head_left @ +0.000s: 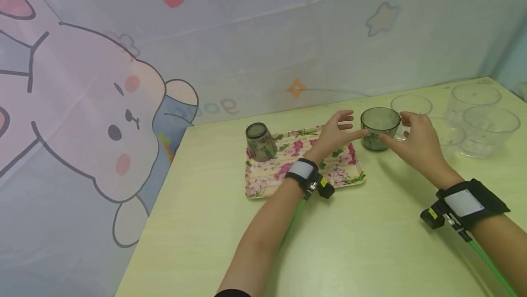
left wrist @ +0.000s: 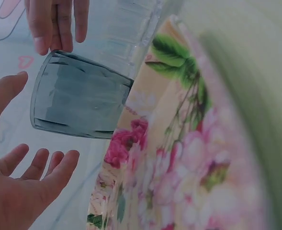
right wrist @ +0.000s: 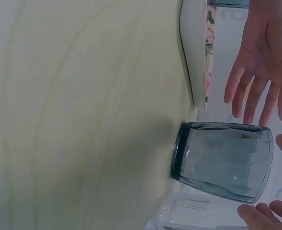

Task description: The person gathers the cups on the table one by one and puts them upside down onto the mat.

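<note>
A smoky grey-green tumbler [head_left: 379, 134] stands upright on the table, just right of a flowered tray [head_left: 263, 182]. My left hand [head_left: 335, 134] is held at the tumbler's left with fingers spread; in the left wrist view a gap separates this hand [left wrist: 26, 187] from the glass [left wrist: 78, 96]. On the other side, my right hand [head_left: 417, 143] has its fingertips at the rim, and in the right wrist view its thumb stands apart from the tumbler [right wrist: 222, 160]. Another smoky tumbler [head_left: 261, 143] sits upside down on the tray's left part.
Several clear plastic cups [head_left: 490, 127] stand to the right, some close behind my right hand. A printed cloth [head_left: 255, 45] hangs along the table's back edge. Pale wood table surface [head_left: 350, 242] extends in front of the tray.
</note>
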Demonstrator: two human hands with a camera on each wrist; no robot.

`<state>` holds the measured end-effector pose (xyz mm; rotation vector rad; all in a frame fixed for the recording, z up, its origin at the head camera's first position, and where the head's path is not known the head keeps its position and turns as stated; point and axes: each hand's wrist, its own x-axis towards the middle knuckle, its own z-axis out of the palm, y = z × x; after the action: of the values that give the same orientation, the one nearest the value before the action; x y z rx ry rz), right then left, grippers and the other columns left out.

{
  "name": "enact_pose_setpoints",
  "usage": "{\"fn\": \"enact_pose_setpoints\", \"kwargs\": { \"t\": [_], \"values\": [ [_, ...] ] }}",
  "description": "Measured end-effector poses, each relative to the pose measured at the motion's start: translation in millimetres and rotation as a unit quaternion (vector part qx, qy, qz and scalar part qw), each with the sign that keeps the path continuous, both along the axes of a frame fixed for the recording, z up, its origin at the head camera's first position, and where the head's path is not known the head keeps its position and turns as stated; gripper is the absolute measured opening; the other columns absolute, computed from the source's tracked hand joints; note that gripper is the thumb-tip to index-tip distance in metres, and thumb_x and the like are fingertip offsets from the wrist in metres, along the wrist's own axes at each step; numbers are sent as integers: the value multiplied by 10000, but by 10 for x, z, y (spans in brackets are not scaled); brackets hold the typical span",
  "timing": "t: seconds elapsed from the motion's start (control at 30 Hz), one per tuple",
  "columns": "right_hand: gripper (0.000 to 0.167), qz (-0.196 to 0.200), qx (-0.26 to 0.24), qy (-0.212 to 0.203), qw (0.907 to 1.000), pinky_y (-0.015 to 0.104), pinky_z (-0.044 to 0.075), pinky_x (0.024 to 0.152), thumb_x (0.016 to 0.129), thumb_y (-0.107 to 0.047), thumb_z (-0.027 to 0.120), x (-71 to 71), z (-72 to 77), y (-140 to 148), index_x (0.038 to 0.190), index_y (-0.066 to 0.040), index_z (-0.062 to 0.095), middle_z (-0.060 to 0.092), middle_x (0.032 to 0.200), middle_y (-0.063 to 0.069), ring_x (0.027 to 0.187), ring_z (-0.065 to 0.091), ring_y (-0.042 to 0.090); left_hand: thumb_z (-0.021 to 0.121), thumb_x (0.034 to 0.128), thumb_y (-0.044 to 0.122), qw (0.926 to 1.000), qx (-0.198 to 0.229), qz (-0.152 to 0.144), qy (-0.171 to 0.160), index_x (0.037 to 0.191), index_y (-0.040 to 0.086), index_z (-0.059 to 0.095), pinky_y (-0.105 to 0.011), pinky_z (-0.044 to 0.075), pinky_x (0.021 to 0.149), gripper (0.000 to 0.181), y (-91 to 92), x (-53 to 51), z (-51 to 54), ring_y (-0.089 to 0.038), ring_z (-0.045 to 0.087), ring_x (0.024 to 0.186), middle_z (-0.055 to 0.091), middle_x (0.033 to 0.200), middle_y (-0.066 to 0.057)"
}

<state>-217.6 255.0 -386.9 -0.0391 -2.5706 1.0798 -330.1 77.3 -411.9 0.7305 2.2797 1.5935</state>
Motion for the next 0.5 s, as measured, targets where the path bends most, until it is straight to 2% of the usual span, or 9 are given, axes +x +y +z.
{"fn": "enact_pose_setpoints", "kwargs": {
  "t": [0.1, 0.23, 0.3, 0.5],
  "values": [
    [790, 39, 112, -23, 9999, 644, 457, 909, 893, -283, 661, -51, 33, 17, 1418, 162, 274, 346, 1318, 406, 1156, 417, 552, 735, 838, 351, 9999, -82, -115, 57, 1436, 323, 367, -244, 529, 935, 702, 47, -39, -19, -233, 495, 1320, 453, 1447, 13],
    [806, 50, 49, 50, 10000, 641, 444, 917, 885, -275, 670, -93, 29, 14, 1422, 166, 260, 339, 1337, 406, 1172, 403, 540, 719, 851, 361, 9998, -16, -191, -33, 1432, 337, 367, -231, 533, 910, 680, 92, -43, -37, -261, 482, 1332, 443, 1456, -3],
    [808, 21, 35, 98, 9999, 633, 441, 913, 881, -261, 675, -107, 0, 6, 1421, 170, 255, 339, 1334, 404, 1160, 402, 528, 718, 851, 368, 9997, 15, -181, -134, 1425, 346, 375, -227, 534, 896, 670, 103, -25, -43, -244, 486, 1326, 443, 1457, -9],
    [784, -70, 317, 316, 9990, 578, 448, 793, 865, -216, 686, -132, -109, -14, 1401, 185, 277, 376, 1271, 403, 992, 441, 475, 723, 847, 369, 9996, -71, -24, -267, 1414, 357, 391, -236, 544, 889, 657, 120, 26, -92, -162, 517, 1284, 471, 1421, 50]
  ]
}}
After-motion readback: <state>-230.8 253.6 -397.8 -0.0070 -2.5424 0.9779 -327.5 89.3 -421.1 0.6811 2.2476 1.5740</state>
